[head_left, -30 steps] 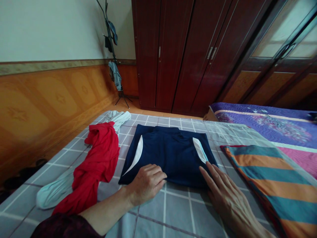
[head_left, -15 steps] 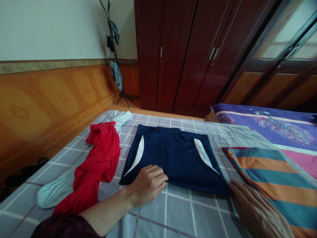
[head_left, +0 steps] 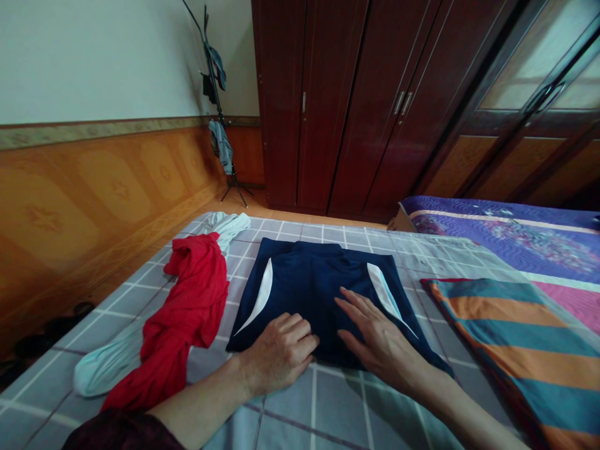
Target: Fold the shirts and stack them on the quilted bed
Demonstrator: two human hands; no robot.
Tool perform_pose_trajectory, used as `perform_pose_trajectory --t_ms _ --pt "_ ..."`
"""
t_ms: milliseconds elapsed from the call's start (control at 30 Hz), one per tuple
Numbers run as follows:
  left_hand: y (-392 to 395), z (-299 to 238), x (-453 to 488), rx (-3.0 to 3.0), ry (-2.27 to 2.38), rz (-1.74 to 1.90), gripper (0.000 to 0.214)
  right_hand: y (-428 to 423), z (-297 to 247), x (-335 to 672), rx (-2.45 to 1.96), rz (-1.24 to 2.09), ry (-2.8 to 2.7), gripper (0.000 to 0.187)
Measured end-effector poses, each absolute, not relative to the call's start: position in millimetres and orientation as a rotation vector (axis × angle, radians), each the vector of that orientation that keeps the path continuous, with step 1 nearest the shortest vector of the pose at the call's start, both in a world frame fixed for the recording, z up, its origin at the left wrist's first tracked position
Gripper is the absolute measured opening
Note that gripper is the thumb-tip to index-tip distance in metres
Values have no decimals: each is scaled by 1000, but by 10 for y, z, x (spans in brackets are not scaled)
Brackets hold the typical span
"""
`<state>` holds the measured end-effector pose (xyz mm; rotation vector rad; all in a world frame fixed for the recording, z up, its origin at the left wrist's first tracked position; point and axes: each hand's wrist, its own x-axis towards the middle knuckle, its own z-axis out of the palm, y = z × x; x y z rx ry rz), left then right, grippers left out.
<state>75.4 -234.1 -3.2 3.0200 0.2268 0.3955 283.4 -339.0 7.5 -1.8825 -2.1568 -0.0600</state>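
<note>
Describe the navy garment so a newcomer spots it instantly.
Start at the dark red wardrobe; the checked grey sheet spreads in front of it. Mid-sheet, between the crumpled red cloth and the striped cloth, lies the folded navy garment. Only it is dark blue with curved white side panels.

Single head-worn cam, pitched fwd & down from above the checked sheet (head_left: 335, 403), w/ its far edge approx mid-frame. L hand (head_left: 280, 350) sat close at 6 o'c, R hand (head_left: 382, 350) close at 5; wardrobe (head_left: 337, 112) well back at 12, coat rack (head_left: 219, 109) at 11, purple bedcover (head_left: 506, 237) at 3.
</note>
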Motion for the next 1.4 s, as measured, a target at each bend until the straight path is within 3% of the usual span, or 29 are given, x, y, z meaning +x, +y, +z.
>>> perform_pose_trajectory --t_ms 167,400,533,767,867,1000,1133,1400 --pt "-2366 49 763 3073 265 287 10 -3265 -240 2610 -1870 -135 -2200 56" --pt "-2292 -15 625 3278 423 264 40 -3299 -238 2620 -1913 -152 -2228 57" --pt "-2248 -120 437 3281 652 5 47 -3287 -247 2619 -1917 -154 -2238 56" --pt "-2084 327 243 2947 537 3 28 -3292 -270 2619 -1885 -161 -2215 58" --pt "-1985 373 405 2882 583 121 49 -3292 -269 2616 -1895 -167 -2217 57" --pt "-1875 29 557 2937 683 120 67 -3293 -272 2616 -1869 -157 -2215 58" --pt "-1784 -180 528 2932 727 59 72 -3296 -266 2616 -1876 -144 -2202 57" --pt "-1650 -60 452 2761 915 -156 81 -3296 -306 2856 -1998 -180 -2163 60"
